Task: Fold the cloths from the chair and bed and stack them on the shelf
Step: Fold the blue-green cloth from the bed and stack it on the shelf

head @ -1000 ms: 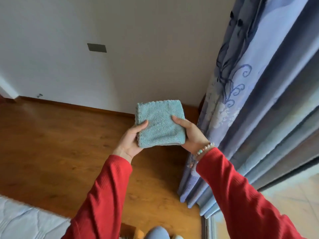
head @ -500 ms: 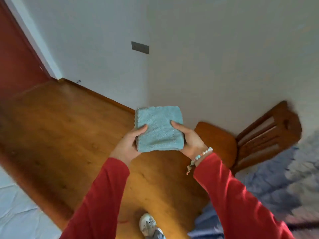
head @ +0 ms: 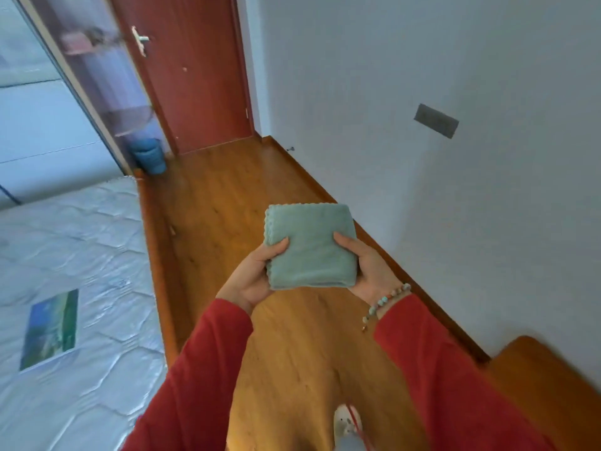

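One folded teal cloth (head: 311,248) held between left hand (head: 252,277) and right hand (head: 369,266); fingers grasping its sides.

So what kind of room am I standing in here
Most likely a bedroom in a home: a quilted mattress at the left, a red-brown door ahead, and wood flooring along a plain white wall.

One folded cloth (head: 311,247), two hands, left (head: 252,275) and right (head: 369,266), one bracelet (head: 385,301), one door (head: 192,70), one bed (head: 74,271), one shoe (head: 346,423)
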`<action>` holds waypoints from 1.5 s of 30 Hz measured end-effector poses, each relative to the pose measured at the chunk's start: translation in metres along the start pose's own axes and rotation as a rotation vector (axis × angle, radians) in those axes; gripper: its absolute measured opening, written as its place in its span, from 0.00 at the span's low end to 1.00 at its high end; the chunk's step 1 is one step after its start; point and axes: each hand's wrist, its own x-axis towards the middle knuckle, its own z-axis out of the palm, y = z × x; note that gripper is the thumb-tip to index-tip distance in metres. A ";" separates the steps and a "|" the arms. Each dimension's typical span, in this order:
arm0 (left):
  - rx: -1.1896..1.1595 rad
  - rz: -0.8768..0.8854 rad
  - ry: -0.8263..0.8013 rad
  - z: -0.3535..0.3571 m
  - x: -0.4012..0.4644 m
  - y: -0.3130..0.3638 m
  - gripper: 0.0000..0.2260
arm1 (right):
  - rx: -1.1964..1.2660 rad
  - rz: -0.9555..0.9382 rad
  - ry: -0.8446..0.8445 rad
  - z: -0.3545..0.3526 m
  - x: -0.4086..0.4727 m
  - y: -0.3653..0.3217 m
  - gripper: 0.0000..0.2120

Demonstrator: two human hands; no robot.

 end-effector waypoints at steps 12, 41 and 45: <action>-0.085 0.181 0.182 -0.045 0.123 0.102 0.21 | -0.145 0.154 -0.194 0.026 0.208 -0.083 0.22; -0.149 0.314 0.347 -0.198 0.398 0.418 0.18 | -0.273 0.227 -0.315 0.155 0.667 -0.196 0.21; -0.181 0.301 0.342 -0.226 0.428 0.453 0.18 | -0.255 0.249 -0.317 0.170 0.719 -0.201 0.20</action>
